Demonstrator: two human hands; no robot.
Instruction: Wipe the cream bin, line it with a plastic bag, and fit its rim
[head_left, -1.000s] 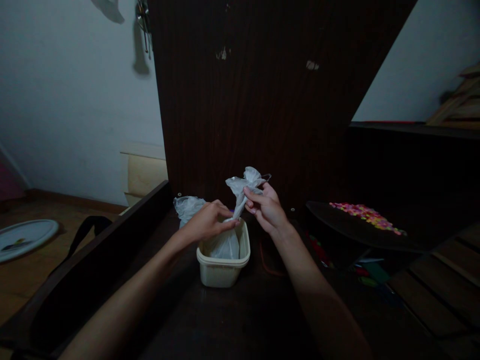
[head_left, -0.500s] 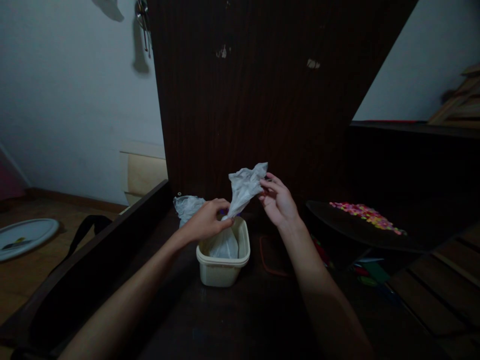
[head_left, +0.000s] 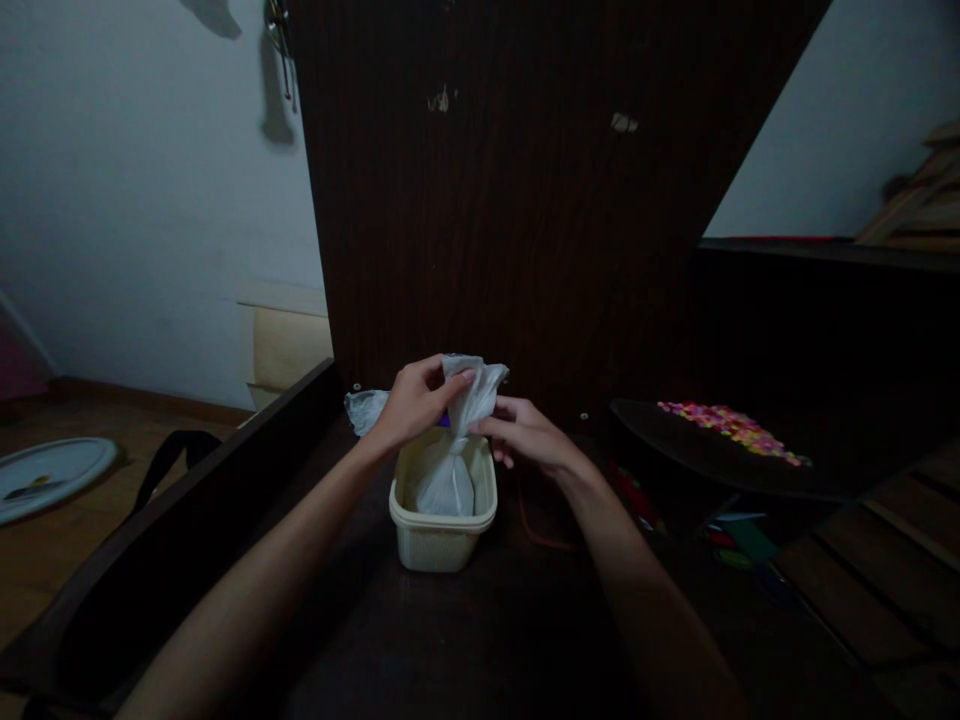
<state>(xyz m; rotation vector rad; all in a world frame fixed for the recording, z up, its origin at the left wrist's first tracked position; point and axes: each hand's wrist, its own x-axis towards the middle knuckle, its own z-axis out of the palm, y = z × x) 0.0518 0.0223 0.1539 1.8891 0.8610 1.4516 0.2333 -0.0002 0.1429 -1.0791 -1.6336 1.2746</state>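
A whitish translucent plastic bag rests with its full lower part inside a cream plastic tub. Its neck looks twisted or knotted, and the loose top stands up above the rim. My left hand pinches that top between thumb and fingers on its left side. On the right, lower down near the neck, my right hand grips the bag with thumb and fingertips. What the bag holds cannot be made out. Behind my left hand lies another crumpled clear plastic bag.
The tub stands on a dark wooden surface with a raised left edge and a tall dark panel behind. A reddish rectangular rim lies to the right. Farther right, colourful small pieces cover part of a dark rounded shelf.
My left hand has moved up from the bag's neck to its loose top. My right hand has come down and left from the top to near the neck.
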